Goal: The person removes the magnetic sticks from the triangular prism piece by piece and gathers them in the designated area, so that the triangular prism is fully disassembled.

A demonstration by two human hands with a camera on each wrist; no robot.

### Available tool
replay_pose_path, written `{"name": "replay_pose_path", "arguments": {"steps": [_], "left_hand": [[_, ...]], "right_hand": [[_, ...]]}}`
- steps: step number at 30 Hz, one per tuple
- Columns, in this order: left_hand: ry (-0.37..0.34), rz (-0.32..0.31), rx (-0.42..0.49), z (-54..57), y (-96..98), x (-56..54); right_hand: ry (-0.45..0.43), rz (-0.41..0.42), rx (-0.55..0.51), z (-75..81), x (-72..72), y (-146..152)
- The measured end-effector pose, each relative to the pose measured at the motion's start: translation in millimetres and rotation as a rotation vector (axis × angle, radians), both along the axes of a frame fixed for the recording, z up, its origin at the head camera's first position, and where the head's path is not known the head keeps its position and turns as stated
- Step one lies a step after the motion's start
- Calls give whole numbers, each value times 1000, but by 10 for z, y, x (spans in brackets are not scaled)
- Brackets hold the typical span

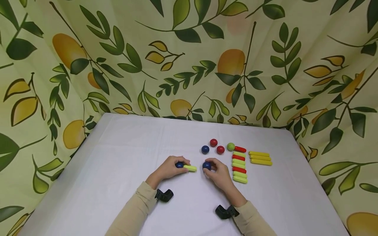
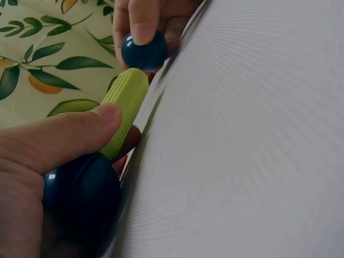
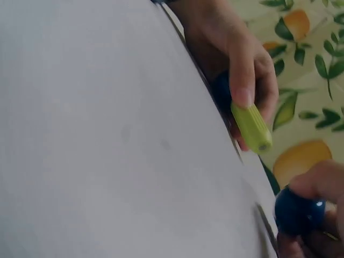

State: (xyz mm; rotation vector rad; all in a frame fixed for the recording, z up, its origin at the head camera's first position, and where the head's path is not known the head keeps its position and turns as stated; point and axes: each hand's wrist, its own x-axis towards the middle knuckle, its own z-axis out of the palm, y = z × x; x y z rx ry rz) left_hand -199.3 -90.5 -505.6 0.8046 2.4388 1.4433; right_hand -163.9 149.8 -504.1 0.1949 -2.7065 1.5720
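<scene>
My left hand point(image 1: 171, 167) pinches a ribbed yellow-green rod point(image 1: 190, 168) between thumb and fingers. A dark blue ball point(image 1: 179, 164) sits at the rod's near end, under the same hand; in the left wrist view that ball point(image 2: 80, 196) touches the rod. The rod's free end points toward my right hand point(image 1: 220, 173). Between thumb and fingertips, the right hand grips a second dark blue ball point(image 1: 206, 166). A short gap separates this ball from the rod's tip. The right wrist view shows a small hole in the end of the rod point(image 3: 252, 129).
Behind the right hand lie another blue ball point(image 1: 205, 149), two red balls point(image 1: 220, 149) and a green ball point(image 1: 230, 146). To the right, red and yellow-green rods point(image 1: 239, 162) form a column, beside several yellow rods point(image 1: 260, 157). A leaf-patterned curtain point(image 1: 189, 65) backs the white table point(image 1: 133, 141).
</scene>
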Motion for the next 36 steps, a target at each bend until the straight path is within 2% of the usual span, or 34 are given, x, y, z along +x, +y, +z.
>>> {"name": "replay_pose_path", "arguments": {"steps": [3, 10, 17, 19, 26, 33, 36], "left_hand": [[-2, 11, 1, -2, -12, 0], [-12, 22, 3, -22, 2, -4], [-23, 19, 6, -29, -4, -9], [-16, 15, 3, -30, -5, -12], [78, 11, -9, -40, -6, -7], [0, 20, -13, -31, -2, -12], [-7, 25, -16, -31, 0, -16]], "right_hand": [[20, -79, 15, 35, -27, 6], [125, -119, 106, 85, -127, 24], [163, -162, 170, 70, -237, 7], [166, -169, 193, 63, -246, 4], [189, -175, 220, 44, -251, 10], [202, -190, 187, 57, -221, 24], [214, -190, 174, 70, -208, 23]]}}
